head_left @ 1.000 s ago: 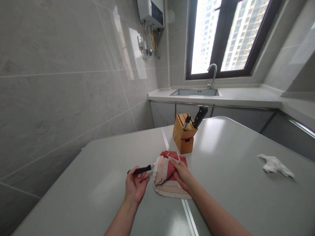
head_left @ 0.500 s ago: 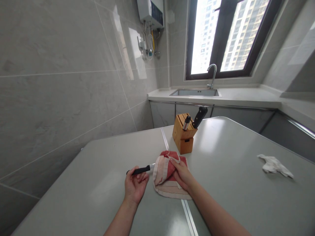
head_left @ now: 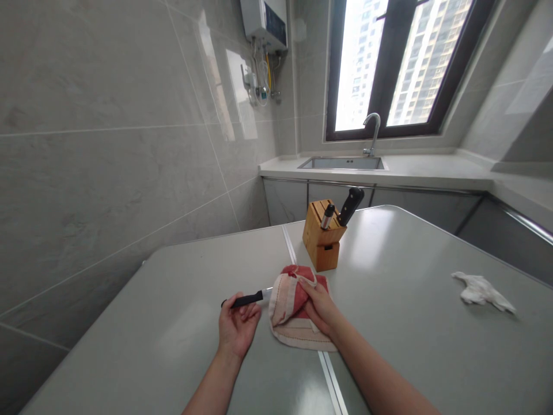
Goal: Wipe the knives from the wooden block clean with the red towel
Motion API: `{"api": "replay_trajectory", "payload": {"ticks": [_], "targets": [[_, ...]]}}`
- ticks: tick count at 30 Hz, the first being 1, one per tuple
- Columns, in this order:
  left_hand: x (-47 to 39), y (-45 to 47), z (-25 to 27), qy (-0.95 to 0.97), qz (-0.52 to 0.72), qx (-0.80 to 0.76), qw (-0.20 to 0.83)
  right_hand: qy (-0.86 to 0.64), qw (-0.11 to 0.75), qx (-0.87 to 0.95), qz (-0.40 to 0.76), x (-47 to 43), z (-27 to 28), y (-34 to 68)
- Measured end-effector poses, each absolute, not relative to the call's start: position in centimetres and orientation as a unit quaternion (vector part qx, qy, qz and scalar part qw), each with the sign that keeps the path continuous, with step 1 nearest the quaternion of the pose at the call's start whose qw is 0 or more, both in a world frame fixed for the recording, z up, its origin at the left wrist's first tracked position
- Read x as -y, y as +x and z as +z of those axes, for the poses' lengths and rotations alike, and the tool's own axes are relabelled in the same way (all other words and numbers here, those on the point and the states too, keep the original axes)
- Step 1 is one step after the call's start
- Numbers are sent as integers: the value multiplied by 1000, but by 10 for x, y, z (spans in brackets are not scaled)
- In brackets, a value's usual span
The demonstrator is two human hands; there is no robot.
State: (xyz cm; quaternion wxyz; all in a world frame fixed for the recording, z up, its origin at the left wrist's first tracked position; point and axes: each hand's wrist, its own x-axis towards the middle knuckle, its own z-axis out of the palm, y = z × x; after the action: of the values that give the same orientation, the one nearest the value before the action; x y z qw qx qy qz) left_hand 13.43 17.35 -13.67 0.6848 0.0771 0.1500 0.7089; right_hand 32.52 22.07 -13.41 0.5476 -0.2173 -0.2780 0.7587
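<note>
Head view. Markings: the wall unit [head_left: 263, 23] at upper left of the window [head_left: 400, 63] carries a dark front panel; any lettering on it is too small to read.

Knife [head_left: 247, 300]: slim black handle, dull finish, lying nearly level with its cloth-side end a little higher. A short bright length of metal shows between handle and cloth [head_left: 287, 302]; the rest is hidden in the fabric. Cloth: red in the middle, pale pink outer bands, stitched line along a rounded lower border, folded over on itself.

Grip, left hand [head_left: 239, 328]: palm up, thumb and fingers closed on the knife handle. Grip, right hand [head_left: 317, 308]: thumb on top, pinching the folded cloth; how the fingers beneath lie cannot be told.

Position: knife and cloth are over the near middle of the table [head_left: 181, 311], the cloth crossing the pale metal strip [head_left: 330, 374]. Whether its lower border touches the top, cannot tell.

Edges and room: wooden knife block [head_left: 319, 245] stands just beyond the cloth, two handles protruding. A broad stretch of table separates left hand from left edge; another separates right hand from a crumpled white cloth piece [head_left: 481, 293], which lies near the right-hand far edge.
</note>
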Motion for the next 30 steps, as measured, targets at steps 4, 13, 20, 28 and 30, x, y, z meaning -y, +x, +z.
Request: {"api": "replay_trajectory", "payload": {"ticks": [4, 13, 20, 28, 30], "targets": [[-173, 134, -136, 77, 709, -139, 687, -217, 543, 284, 759, -220, -133, 325], [-174, 133, -136, 76, 708, -135, 689, -217, 538, 304, 755, -221, -135, 325], [-173, 132, -138, 60, 708, -133, 691, -217, 533, 309, 757, -220, -132, 325], [-174, 132, -137, 50, 715, -127, 685, -209, 540, 315, 752, -221, -134, 325], [-174, 132, -136, 50, 716, -128, 685, -209, 538, 316, 753, -221, -134, 326]]}}
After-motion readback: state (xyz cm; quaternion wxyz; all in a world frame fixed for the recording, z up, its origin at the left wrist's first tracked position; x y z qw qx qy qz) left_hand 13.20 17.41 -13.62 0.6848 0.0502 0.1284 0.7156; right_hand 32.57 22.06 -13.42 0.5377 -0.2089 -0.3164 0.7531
